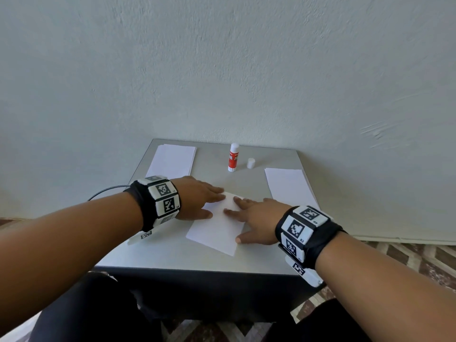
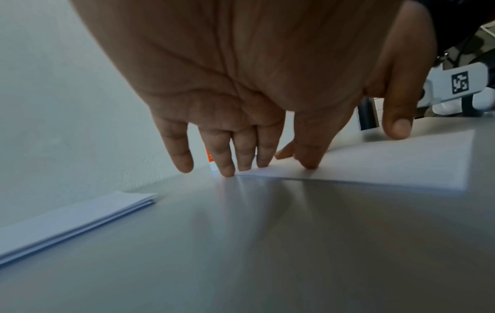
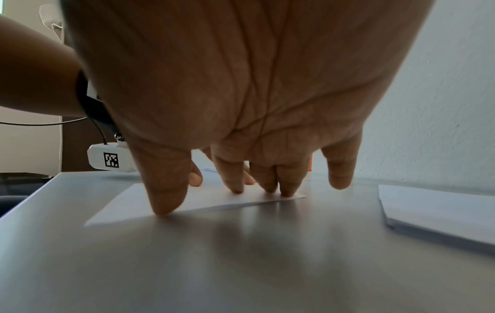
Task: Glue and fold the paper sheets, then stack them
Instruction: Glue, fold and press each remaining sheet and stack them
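A folded white paper sheet [image 1: 218, 227] lies slanted in the middle of the grey table [image 1: 172, 253]. My left hand [image 1: 204, 199] presses flat on its upper left part with straight fingers [image 2: 227, 167]. My right hand [image 1: 249, 218] presses flat on its right side, thumb at the near edge, fingers [image 3: 267, 182] spread on the sheet [image 3: 128, 203]. A red and white glue stick [image 1: 233, 157] stands uncapped at the back, its white cap [image 1: 250, 163] beside it. A stack of folded sheets [image 1: 172, 160] lies at the back left, seen also as folded sheets [image 2: 67, 220].
A pile of flat white sheets [image 1: 290, 186] lies at the table's right edge, also seen as the pile [image 3: 439, 213]. A plain wall [image 1: 222, 70] stands right behind the table. My dark-clothed legs are below the near edge.
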